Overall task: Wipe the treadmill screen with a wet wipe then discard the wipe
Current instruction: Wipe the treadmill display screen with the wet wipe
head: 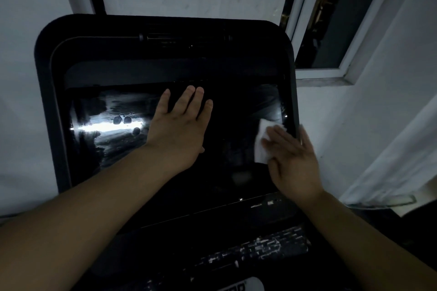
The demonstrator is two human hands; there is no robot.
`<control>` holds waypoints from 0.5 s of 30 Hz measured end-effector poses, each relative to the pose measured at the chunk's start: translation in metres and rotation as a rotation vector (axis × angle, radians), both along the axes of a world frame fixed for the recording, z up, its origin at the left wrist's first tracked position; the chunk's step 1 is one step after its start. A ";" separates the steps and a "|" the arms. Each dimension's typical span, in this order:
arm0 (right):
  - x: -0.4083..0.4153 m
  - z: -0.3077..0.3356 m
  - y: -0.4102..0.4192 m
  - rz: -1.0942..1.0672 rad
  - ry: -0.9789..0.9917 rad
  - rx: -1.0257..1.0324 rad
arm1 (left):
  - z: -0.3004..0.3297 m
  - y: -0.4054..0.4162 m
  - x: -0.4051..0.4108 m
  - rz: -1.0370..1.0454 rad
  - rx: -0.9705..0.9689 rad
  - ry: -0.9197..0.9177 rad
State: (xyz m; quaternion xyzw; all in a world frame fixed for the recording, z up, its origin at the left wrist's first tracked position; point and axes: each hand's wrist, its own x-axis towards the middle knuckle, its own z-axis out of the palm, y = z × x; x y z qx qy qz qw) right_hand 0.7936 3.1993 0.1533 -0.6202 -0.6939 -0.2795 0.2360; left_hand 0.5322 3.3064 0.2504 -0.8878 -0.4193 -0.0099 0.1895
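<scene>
The treadmill screen [236,130] is a large dark glossy panel in a black console frame, filling the middle of the head view. Wet streaks and a bright reflection show on its left part. My left hand [179,125] lies flat on the screen's middle with fingers spread, holding nothing. My right hand [290,156] presses a white wet wipe [261,144] flat against the screen near its right edge. The fingers cover most of the wipe; only its left part shows.
The black console frame [49,82] rises around the screen. A worn, peeling black handlebar pad [264,248] lies below it. A white wall is at left, an open window [331,30] at upper right, and a white curtain [390,160] hangs at right.
</scene>
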 end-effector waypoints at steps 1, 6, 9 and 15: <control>0.006 0.001 -0.002 -0.048 0.002 -0.005 | 0.000 0.000 0.000 0.001 -0.001 0.002; -0.029 -0.005 0.004 -0.013 0.087 0.015 | -0.001 0.001 0.000 -0.001 -0.010 -0.006; -0.070 -0.007 0.007 0.109 0.064 0.002 | 0.001 0.000 0.001 -0.006 -0.022 -0.014; -0.027 -0.006 0.000 0.029 0.024 -0.018 | 0.002 -0.001 -0.001 0.009 -0.007 0.028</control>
